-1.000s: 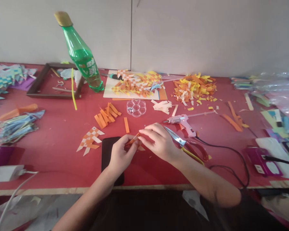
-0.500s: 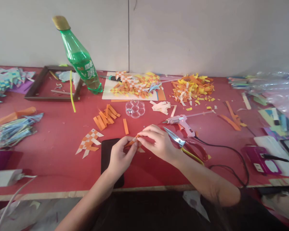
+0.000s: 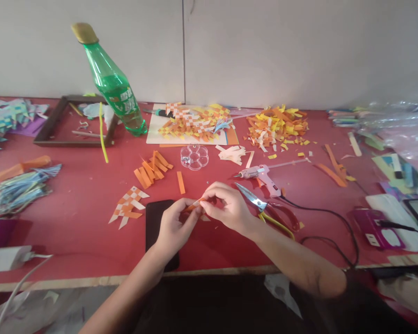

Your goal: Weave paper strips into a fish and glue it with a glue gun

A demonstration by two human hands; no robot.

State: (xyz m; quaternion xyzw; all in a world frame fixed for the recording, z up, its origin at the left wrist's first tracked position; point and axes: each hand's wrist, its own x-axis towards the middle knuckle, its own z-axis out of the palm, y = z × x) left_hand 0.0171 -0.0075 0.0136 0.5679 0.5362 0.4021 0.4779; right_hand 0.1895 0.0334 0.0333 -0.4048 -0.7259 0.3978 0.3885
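My left hand [image 3: 179, 221] and my right hand [image 3: 227, 204] meet above the front of the red table. Between their fingertips they pinch orange and white paper strips [image 3: 191, 207], largely covered by the fingers. Left of my hands lies a woven orange and white paper fish [image 3: 129, 204]. A black phone [image 3: 154, 222] is partly under my left wrist. Beyond my fingers rest a single orange paper strip [image 3: 180, 182] and a pile of folded orange strips [image 3: 152, 169]. Scissors [image 3: 254, 198] with red and yellow handles lie beside my right hand.
A pink glue gun [image 3: 261, 176] with a black cord lies behind the scissors. Farther back are a clear flower-shaped tray [image 3: 194, 157], white strips [image 3: 231, 154], woven pieces [image 3: 195, 124] and orange-yellow scraps [image 3: 277, 125]. A green bottle [image 3: 116, 90] stands by a dark frame [image 3: 52, 121].
My fingers have shifted slightly on the pinched paper strips, which now show less of their white pattern. The whole view has moved a little. Other things lie as before.
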